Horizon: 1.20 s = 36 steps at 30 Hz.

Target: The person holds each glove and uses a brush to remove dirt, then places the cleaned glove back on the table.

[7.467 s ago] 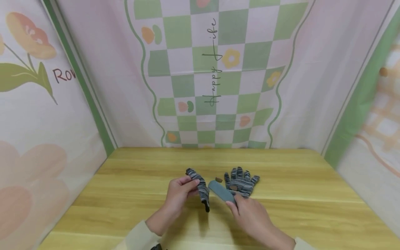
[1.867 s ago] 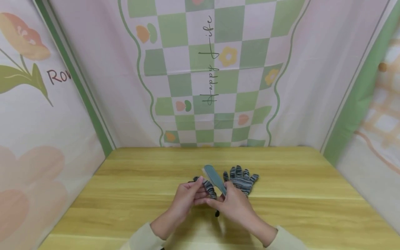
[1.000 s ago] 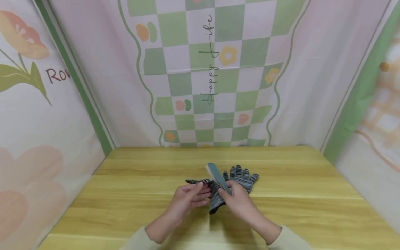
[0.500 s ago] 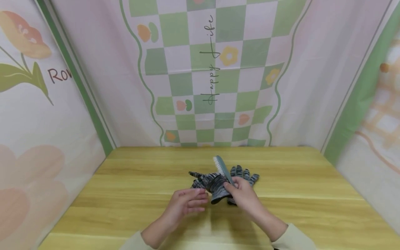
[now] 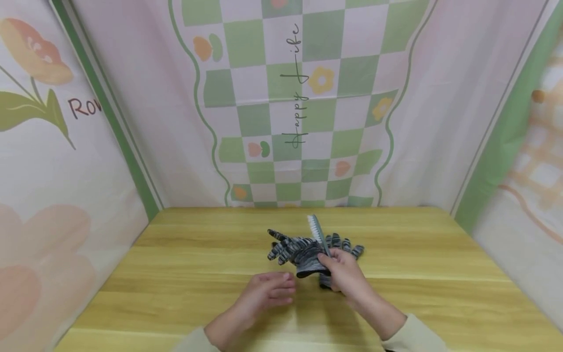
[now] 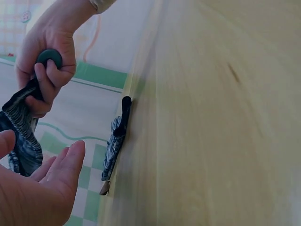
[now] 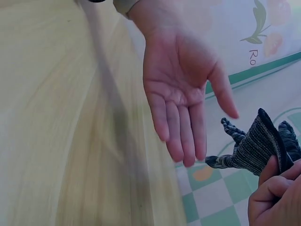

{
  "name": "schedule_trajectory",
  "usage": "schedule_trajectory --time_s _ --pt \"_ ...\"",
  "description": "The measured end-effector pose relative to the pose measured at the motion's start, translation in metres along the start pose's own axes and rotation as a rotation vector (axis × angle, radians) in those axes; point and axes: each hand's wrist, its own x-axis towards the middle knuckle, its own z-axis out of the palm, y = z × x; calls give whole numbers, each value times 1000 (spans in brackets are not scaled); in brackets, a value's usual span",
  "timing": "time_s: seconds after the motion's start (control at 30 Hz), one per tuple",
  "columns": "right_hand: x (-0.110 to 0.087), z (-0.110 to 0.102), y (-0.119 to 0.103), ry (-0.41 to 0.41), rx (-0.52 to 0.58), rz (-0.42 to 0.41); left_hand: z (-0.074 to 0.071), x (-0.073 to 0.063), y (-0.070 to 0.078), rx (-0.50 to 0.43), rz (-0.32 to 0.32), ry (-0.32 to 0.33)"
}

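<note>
My right hand pinches a knitted grey-and-black glove by its cuff and also holds a blue-green brush, its white bristles facing left. The glove hangs above the table with its fingers pointing left. In the left wrist view, the round end of the brush handle shows in the right fist. My left hand is held just below and left of the cuff, apart from it; the right wrist view shows its bare palm. A second, matching glove lies on the table, partly hidden behind the right hand.
The wooden table extends around both hands. A small brown piece shows at the far end of the lying glove. A printed curtain stands behind the table, with cloth panels on both sides.
My left hand earlier gripped the glove, then let go and drew down. The right hand took the glove by the cuff beside the brush, and its fingers spread out leftward.
</note>
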Motion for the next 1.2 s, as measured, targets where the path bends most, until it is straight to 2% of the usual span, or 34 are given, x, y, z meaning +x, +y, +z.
schedule_trajectory --time_s 0.23,0.47,0.67,1.03,1.2 --pt "-2 2 2 -43 104 24 6 10 0 -90 -31 26" --pt "-3 3 5 -64 119 38 12 15 3 -200 8 37" --pt "-2 6 10 -73 126 44 13 17 3 -224 48 93" --pt "-5 11 18 -93 131 70 11 19 4 -244 52 176" --pt "-6 13 21 -86 138 85 11 19 5 -254 63 189"
